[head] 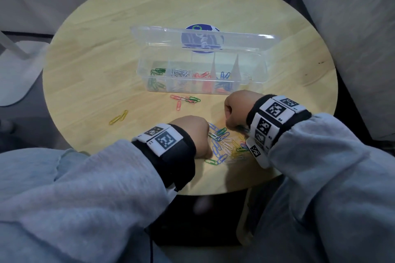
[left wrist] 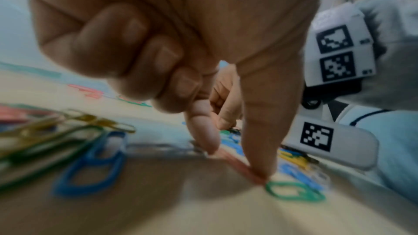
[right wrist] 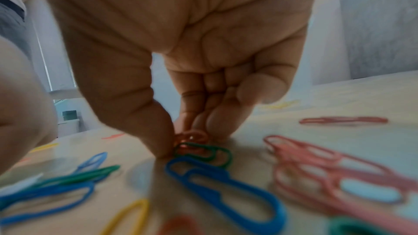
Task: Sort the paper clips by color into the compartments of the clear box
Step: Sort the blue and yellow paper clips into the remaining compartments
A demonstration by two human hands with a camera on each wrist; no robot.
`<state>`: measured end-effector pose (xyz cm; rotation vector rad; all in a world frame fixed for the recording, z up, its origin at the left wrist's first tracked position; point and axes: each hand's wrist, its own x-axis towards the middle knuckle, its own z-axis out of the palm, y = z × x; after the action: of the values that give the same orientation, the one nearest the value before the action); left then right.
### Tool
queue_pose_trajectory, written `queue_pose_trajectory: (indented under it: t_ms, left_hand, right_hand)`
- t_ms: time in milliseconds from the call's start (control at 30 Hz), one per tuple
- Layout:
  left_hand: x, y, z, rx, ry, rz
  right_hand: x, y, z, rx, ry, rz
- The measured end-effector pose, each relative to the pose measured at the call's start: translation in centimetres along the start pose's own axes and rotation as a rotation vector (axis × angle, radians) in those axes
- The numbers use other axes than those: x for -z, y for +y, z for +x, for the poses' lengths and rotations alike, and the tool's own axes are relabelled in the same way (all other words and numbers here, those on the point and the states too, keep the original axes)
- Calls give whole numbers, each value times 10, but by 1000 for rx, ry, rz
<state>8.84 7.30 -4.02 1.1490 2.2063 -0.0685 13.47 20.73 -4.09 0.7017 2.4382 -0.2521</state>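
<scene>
Low centre of the head view, the left hand pinches a red wire clip and the right hand another amid the mixed pile, below the clear plastic compartment box; entangled neighbouring clips may be dragged along and missorted.
</scene>
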Motion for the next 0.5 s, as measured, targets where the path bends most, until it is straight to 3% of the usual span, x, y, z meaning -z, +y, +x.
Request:
queue_pose_trajectory:
  t_ms: [267,400,500]
  left_hand:
    - [-2,2,4,-14,15,33]
    - [-1,-2,6,-26,-5,1]
    - [4,-6,5,-17,-28,-76]
  right_hand:
    - [1,0,-4,42,-2,2]
    - [16,12,-16,78,144,212]
    - [22,30,-21,61,170,505]
